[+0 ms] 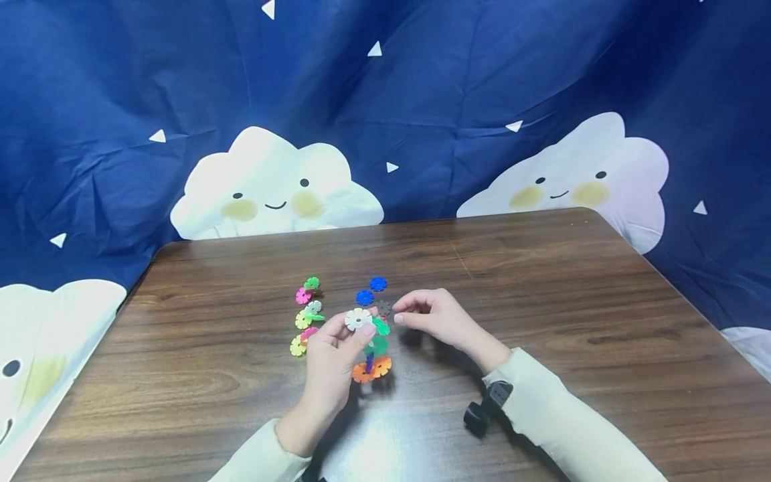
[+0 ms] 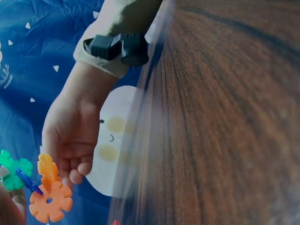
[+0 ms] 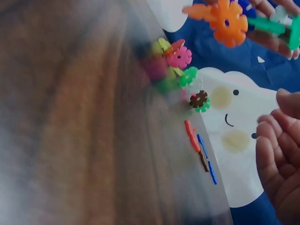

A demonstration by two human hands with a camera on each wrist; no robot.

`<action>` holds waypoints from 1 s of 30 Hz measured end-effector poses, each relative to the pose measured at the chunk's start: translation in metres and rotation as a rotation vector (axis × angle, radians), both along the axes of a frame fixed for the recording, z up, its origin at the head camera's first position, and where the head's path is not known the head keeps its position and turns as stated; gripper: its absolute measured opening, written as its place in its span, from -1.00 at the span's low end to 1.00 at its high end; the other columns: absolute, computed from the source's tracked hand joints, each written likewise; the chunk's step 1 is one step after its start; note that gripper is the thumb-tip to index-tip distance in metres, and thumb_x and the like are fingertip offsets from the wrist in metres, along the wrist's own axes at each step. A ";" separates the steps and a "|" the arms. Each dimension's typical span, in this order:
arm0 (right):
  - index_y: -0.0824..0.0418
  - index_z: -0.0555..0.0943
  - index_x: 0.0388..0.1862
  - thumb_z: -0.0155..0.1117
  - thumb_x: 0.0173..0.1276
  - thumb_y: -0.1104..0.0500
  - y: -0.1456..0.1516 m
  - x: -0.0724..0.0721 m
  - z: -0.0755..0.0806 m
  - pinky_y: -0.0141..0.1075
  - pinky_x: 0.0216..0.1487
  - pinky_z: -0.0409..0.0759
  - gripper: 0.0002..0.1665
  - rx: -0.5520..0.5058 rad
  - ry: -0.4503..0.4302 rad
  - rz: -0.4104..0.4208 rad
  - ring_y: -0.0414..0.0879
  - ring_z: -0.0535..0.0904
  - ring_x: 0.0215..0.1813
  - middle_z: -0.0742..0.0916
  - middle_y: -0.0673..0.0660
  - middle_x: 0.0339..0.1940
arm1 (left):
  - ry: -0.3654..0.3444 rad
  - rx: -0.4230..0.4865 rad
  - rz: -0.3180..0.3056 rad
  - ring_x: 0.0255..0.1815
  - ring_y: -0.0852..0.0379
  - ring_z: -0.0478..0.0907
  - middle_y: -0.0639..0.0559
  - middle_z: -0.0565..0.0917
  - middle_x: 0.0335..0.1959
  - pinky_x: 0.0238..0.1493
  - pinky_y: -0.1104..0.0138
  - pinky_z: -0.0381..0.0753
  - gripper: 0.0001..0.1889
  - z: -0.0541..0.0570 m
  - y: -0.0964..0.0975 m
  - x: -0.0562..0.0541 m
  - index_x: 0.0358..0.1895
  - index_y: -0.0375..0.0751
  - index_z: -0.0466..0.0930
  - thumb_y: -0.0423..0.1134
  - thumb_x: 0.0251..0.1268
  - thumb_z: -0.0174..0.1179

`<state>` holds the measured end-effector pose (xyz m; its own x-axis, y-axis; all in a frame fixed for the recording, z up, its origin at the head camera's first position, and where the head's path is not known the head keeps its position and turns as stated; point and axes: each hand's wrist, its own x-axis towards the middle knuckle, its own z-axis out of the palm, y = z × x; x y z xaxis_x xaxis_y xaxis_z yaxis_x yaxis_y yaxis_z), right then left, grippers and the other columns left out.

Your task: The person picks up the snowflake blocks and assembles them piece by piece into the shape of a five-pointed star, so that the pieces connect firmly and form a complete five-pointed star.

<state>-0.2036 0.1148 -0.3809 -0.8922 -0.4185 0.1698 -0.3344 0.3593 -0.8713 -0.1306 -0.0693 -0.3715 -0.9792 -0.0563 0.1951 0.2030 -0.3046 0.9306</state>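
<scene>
In the head view my left hand (image 1: 325, 378) holds a joined piece of notched plastic flower discs above the table, thumb and fingers at its white disc (image 1: 358, 314). Green discs (image 1: 377, 346), a blue disc (image 1: 370, 362) and orange discs (image 1: 382, 366) hang from it. The right wrist view shows the orange disc (image 3: 236, 30) face-on and another edge-on. My right hand (image 1: 442, 325) hovers just right of the piece, its fingers loosely bent, with nothing between thumb and fingertips. In the left wrist view, the right hand (image 2: 72, 131) overlaps the orange end.
Two blue discs (image 1: 378, 284) and a brown disc (image 1: 384, 308) lie on the wooden table (image 1: 211, 402) beyond my hands; a red disc (image 3: 192, 136) is near them. Several joined discs, green, pink (image 1: 303, 296), yellow and white, stand left. A cloud-printed blue curtain (image 1: 421, 87) hangs behind.
</scene>
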 end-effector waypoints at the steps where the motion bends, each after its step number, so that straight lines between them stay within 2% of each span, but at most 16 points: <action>1: 0.30 0.65 -0.22 0.34 0.16 0.16 -0.002 -0.003 -0.002 -0.41 -0.41 0.52 -0.74 0.018 -0.001 -0.007 -0.21 0.51 -0.43 0.69 0.01 -0.45 | -0.001 0.001 0.000 -0.09 0.13 0.63 -0.03 0.71 -0.19 -0.10 0.33 0.64 -0.75 0.000 0.000 0.000 -0.12 -0.64 0.47 -0.54 0.13 0.16; 9: 0.27 0.65 -0.27 0.38 0.09 0.20 -0.022 -0.016 -0.012 -0.41 -0.35 0.54 -0.77 0.214 -0.014 -0.015 -0.23 0.52 -0.39 0.69 0.04 -0.43 | -0.004 0.004 -0.003 -0.15 0.18 0.65 0.05 0.72 -0.23 -0.14 0.33 0.65 -0.73 -0.001 0.001 0.002 -0.10 -0.66 0.46 -0.54 0.13 0.16; 12: 0.23 0.65 -0.28 0.42 0.05 0.19 -0.029 -0.018 -0.016 -0.42 -0.30 0.53 -0.76 0.306 0.036 -0.010 -0.23 0.51 -0.34 0.67 0.03 -0.38 | -0.007 -0.003 0.009 -0.17 0.21 0.64 0.07 0.72 -0.26 -0.15 0.37 0.65 -0.73 -0.002 0.001 0.002 -0.10 -0.66 0.46 -0.55 0.13 0.16; 17: 0.17 0.65 -0.32 0.44 0.02 0.17 -0.037 -0.018 -0.021 -0.43 -0.31 0.48 -0.78 0.414 0.172 -0.013 -0.21 0.46 -0.33 0.60 0.00 -0.39 | -0.009 -0.006 0.026 -0.26 0.25 0.63 0.12 0.70 -0.34 -0.19 0.41 0.65 -0.73 -0.003 0.001 0.002 -0.11 -0.66 0.46 -0.55 0.12 0.16; 22: 0.12 0.66 -0.36 0.44 0.01 0.20 -0.041 -0.017 -0.023 -0.43 -0.34 0.43 -0.82 0.455 0.234 -0.049 -0.21 0.42 -0.35 0.55 -0.03 -0.43 | -0.006 0.002 0.010 -0.30 0.24 0.63 0.12 0.70 -0.34 -0.23 0.38 0.67 -0.73 -0.004 0.001 0.002 -0.11 -0.66 0.46 -0.55 0.13 0.15; 30: 0.18 0.57 -0.48 0.31 0.05 0.30 -0.048 -0.019 -0.020 -0.34 -0.30 0.42 -0.92 0.475 0.178 -0.111 -0.15 0.39 -0.37 0.50 0.00 -0.48 | 0.016 0.011 0.007 -0.32 0.25 0.62 0.11 0.69 -0.36 -0.28 0.41 0.66 -0.75 -0.005 0.003 0.000 -0.13 -0.67 0.45 -0.56 0.12 0.13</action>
